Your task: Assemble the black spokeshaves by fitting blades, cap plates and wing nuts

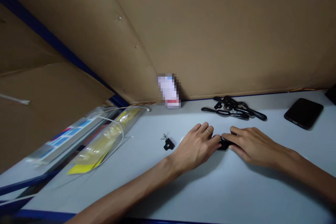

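Both my hands rest on the pale table [199, 196], fingertips meeting over a small black part [223, 144]. My left hand [195, 147] lies palm down, fingers bent onto the part's left end, a ring on one finger. My right hand [249, 143] pinches the part's right end with curled fingers. Most of the part is hidden beneath the fingers. A small black clip with a metal bit [168, 143] lies just left of my left hand.
A pile of several black elongated parts [233, 109] lies behind my hands near the cardboard wall [210, 35]. A black phone [303, 112] lies at the right. Clear and yellow plastic bags [105, 140] lie at the left edge. A blurred white label [169, 91] stands by the wall.
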`<state>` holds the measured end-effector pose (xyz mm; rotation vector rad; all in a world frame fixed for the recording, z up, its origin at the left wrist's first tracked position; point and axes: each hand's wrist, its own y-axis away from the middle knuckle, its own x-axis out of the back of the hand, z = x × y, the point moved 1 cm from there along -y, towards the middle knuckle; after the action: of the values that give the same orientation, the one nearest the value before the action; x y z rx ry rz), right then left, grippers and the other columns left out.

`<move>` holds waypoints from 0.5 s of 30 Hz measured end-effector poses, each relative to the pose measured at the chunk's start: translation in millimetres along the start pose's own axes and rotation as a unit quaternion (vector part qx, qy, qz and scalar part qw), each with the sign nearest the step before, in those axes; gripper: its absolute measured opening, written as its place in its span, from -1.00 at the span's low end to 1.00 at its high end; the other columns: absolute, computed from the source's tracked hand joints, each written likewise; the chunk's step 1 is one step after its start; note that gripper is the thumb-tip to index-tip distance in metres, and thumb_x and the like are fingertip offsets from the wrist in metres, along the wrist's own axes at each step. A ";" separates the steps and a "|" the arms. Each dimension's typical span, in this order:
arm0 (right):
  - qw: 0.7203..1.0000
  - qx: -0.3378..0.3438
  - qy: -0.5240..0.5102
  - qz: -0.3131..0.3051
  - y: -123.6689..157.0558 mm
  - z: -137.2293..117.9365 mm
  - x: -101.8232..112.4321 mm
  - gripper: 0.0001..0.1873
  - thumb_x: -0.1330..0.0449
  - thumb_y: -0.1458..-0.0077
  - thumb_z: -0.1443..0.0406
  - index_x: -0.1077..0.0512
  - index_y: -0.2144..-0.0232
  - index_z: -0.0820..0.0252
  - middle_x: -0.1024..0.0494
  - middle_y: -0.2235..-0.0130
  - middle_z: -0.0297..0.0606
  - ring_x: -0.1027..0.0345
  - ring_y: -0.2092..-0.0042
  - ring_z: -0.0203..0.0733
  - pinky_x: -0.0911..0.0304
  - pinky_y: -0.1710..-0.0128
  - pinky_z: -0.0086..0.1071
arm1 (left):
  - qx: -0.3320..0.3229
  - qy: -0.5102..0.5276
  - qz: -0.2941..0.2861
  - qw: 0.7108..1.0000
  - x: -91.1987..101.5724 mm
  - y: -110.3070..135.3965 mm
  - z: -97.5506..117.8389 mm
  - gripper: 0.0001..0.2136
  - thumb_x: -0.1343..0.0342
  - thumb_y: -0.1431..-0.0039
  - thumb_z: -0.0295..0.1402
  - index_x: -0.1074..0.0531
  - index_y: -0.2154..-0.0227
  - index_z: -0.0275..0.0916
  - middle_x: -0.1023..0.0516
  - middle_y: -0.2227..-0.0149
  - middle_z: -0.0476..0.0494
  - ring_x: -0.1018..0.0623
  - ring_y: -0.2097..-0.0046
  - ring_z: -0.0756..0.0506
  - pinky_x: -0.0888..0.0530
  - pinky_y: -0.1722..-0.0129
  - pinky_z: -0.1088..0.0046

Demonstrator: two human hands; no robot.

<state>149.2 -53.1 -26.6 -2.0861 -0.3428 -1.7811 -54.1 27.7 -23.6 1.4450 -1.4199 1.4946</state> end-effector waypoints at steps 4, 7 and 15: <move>1.000 0.000 0.004 0.004 -0.5 0.3 -0.3 -0.77 -0.09 -0.30 0.34 -0.48 0.05 0.17 -0.49 0.24 -0.24 -0.29 0.42 -0.25 0.09 0.47 -0.31 | 0.038 0.033 -0.058 0.997 1.6 -11.3 4.0 -0.78 0.03 -0.39 -0.44 -0.44 0.38 -0.25 -0.45 0.38 -0.16 -0.36 0.27 -0.16 -0.32 0.28 0.31; 1.000 0.000 0.002 0.003 -0.9 0.9 -0.9 -0.77 -0.10 -0.30 0.33 -0.49 0.06 0.17 -0.50 0.24 -0.23 -0.28 0.43 -0.25 0.10 0.47 -0.30 | 0.116 0.098 -0.092 0.984 0.0 -20.2 4.3 -0.77 -0.01 -0.29 -0.48 -0.39 0.50 -0.25 -0.44 0.43 -0.12 -0.38 0.30 -0.12 -0.29 0.31 0.37; 1.000 -0.002 -0.004 -0.001 -2.0 0.8 1.0 -0.71 -0.10 -0.27 0.35 -0.52 0.01 0.18 -0.55 0.20 -0.18 -0.27 0.44 -0.22 0.10 0.44 -0.27 | 0.166 0.129 -0.120 0.970 7.1 -23.5 -5.1 -0.78 0.06 -0.28 -0.46 -0.42 0.45 -0.25 -0.37 0.55 0.00 -0.32 0.48 -0.02 -0.20 0.46 0.46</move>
<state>149.3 -51.0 -25.5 -2.0974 -0.3433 -1.7765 -35.1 36.3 -9.6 1.4873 -0.8365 1.7423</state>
